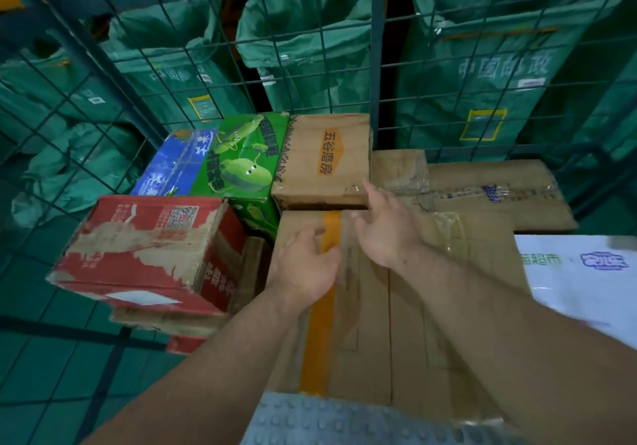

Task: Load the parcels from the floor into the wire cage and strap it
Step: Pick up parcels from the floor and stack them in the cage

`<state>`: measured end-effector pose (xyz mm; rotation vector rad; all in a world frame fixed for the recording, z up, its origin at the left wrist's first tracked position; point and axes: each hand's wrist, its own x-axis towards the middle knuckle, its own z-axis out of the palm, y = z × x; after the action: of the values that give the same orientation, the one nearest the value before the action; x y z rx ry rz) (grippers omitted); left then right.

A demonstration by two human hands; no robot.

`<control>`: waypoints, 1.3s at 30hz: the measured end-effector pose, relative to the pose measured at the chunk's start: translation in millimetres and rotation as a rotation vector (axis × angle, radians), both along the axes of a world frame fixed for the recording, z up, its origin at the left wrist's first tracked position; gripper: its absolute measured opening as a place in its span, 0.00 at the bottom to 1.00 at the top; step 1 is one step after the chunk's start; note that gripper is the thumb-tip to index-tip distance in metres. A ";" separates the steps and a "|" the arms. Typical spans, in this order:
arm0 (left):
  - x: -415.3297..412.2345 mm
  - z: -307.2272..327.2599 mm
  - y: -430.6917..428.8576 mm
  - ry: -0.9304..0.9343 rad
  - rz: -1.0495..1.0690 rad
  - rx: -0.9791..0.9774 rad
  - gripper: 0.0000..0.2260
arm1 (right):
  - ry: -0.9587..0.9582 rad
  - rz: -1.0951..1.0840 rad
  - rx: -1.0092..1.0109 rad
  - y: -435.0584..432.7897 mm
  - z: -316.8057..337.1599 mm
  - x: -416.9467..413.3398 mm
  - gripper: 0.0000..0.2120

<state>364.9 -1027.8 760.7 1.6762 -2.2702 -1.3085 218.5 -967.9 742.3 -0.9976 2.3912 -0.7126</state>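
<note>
Left hand [303, 265] and right hand [389, 229] close together, fingers loose, gripping nothing, over taped brown carton [365, 324] inside wire cage [378, 65].

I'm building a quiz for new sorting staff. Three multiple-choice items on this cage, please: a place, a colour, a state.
1. Which box sits between the blue box and the brown box with the orange label? A the red box; B the green box; C the white parcel.
2. What colour is the tape strip along the large carton under the left hand and right hand? A yellow; B blue; C black.
3. The hands are: A gripping a strap; B lifting the red box; C empty.
Answers: B, it touches both; A, a yellow band runs down the carton; C, neither holds anything.
</note>
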 end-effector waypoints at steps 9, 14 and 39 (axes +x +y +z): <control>88.6 22.2 169.2 0.289 0.426 0.410 0.06 | -0.118 0.249 -0.189 217.7 -14.1 113.8 0.19; 166.4 22.4 262.8 0.316 0.790 0.640 0.08 | -0.316 0.291 -0.211 271.3 -9.8 175.7 0.11; 605.4 56.2 833.0 0.711 2.070 0.286 0.09 | -0.305 1.742 0.476 605.9 45.2 658.9 0.05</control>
<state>970.3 -194.8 816.9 1.7715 0.4234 -1.0027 877.4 -362.0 787.6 -1.9024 0.6685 0.3437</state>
